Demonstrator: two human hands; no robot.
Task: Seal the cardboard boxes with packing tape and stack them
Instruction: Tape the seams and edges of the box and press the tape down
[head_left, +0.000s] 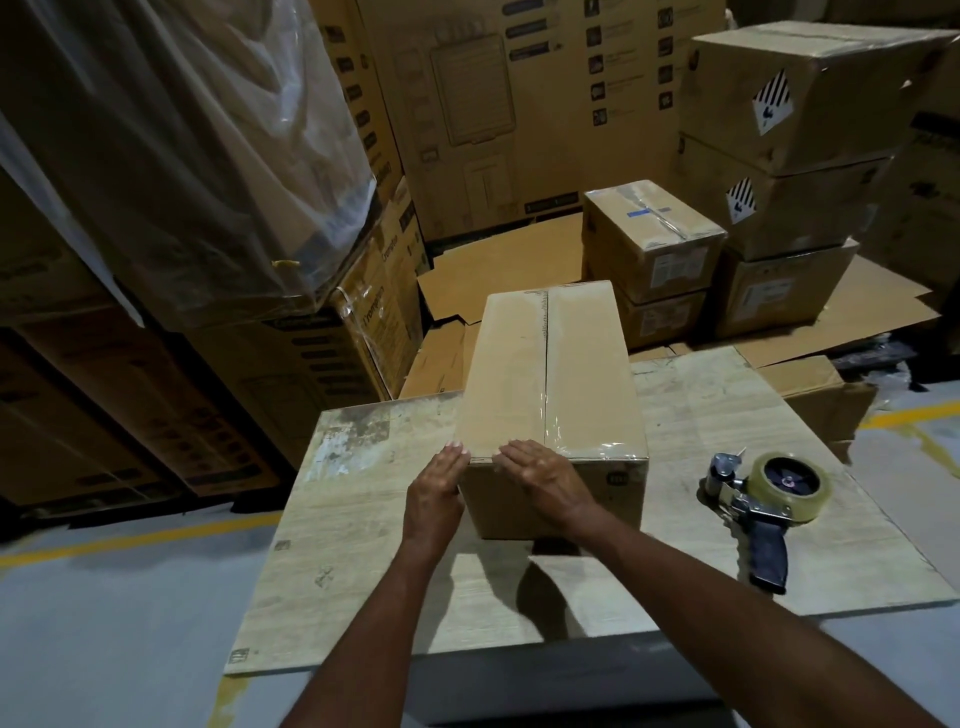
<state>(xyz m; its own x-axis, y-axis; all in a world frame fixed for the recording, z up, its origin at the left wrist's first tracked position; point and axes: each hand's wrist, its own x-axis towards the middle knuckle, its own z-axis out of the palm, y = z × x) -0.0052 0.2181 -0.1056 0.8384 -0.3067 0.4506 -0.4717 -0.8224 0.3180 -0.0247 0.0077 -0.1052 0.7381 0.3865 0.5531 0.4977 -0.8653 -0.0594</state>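
A long cardboard box (550, 374) stands on the worn work table (363, 561). Clear tape runs along its top seam and across the near top edge. My left hand (439, 486) lies flat against the box's near left corner, fingers straight. My right hand (543, 475) presses flat over the near top edge, fingers pointing left. A tape dispenser (769, 506) with a clear tape roll lies on the table to the right of the box, apart from both hands.
Stacked sealed boxes (789, 156) rise at the back right, with a smaller box stack (649, 244) in front of them. Flattened cardboard (498, 270) covers the floor behind the table. Tall cartons and a plastic-wrapped pallet (182, 156) stand on the left.
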